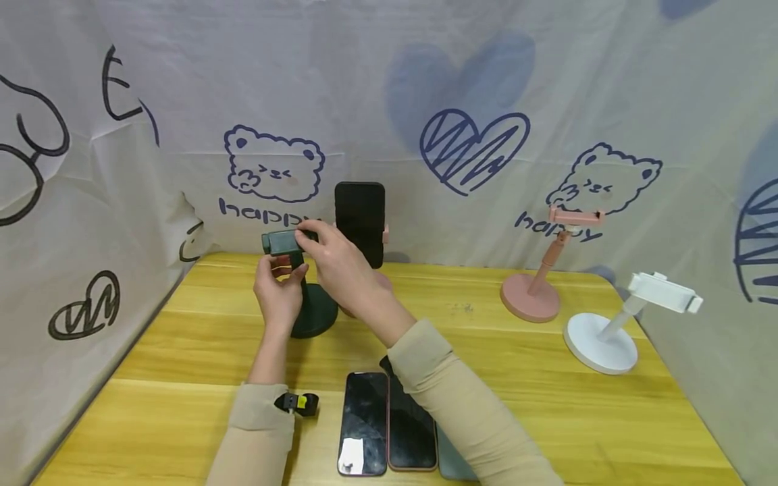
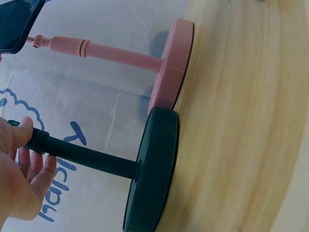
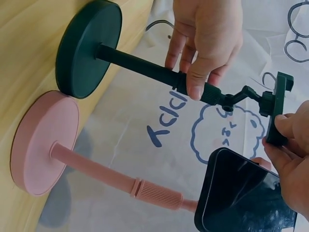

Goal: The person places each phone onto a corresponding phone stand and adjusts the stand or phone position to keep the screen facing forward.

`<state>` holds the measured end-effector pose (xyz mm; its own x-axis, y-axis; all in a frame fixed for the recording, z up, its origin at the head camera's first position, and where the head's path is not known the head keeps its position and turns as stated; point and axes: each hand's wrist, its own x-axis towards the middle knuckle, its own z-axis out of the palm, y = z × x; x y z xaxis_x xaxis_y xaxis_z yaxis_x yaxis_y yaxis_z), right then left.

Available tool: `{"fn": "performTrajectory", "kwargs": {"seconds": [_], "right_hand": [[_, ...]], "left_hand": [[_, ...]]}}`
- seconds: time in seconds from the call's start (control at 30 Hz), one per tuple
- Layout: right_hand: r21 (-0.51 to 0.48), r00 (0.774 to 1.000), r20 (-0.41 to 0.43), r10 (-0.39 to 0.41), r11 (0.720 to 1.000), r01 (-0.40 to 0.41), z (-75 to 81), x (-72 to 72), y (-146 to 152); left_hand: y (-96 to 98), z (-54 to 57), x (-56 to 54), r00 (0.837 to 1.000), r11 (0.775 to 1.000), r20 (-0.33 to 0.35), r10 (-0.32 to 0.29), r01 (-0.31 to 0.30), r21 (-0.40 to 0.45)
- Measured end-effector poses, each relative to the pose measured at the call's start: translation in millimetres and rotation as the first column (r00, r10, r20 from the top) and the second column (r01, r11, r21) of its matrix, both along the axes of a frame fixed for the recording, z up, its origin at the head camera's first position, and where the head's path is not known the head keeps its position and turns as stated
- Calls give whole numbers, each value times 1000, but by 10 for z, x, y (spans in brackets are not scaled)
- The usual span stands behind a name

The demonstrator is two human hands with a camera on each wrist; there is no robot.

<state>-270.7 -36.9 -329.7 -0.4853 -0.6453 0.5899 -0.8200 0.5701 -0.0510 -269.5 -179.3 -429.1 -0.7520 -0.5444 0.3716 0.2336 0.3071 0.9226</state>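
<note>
A dark green phone stand [image 1: 314, 312] stands on the table at the back left. My left hand [image 1: 278, 293] grips its stem just under the top joint; in the left wrist view the thumb and fingers wrap the ribbed collar [image 2: 37, 140]. With thumb and fingers, my right hand [image 1: 340, 266] pinches one end of the stand's clamp head [image 1: 283, 241]. The right wrist view shows the clamp head [image 3: 277, 104] on a bent, jointed arm [image 3: 241, 95]. Close beside it, a pink phone stand [image 3: 96, 170] holds a black phone [image 1: 360, 219] upright.
Another pink stand [image 1: 531, 297] and a white stand [image 1: 602, 343] stand at the right with bare clamps. Several phones lie side by side at the front, including a black phone [image 1: 363, 422]; my right sleeve [image 1: 468, 398] partly covers them. A printed cloth [image 1: 389, 88] hangs behind the table.
</note>
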Motion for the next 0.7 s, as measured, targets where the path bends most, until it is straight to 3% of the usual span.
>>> {"fn": "performTrajectory", "kwargs": {"seconds": [0.47,0.7], "right_hand": [[-40,992,-117,52,998,-57,-159,30,13],[-51,984,-175,29,998,-39,-218,44,27]], "left_hand": [[-25,-27,25,1000,1000,-1,3,-3,-23],[-49,8,30,1000,998,7,3,-3,-65]]}}
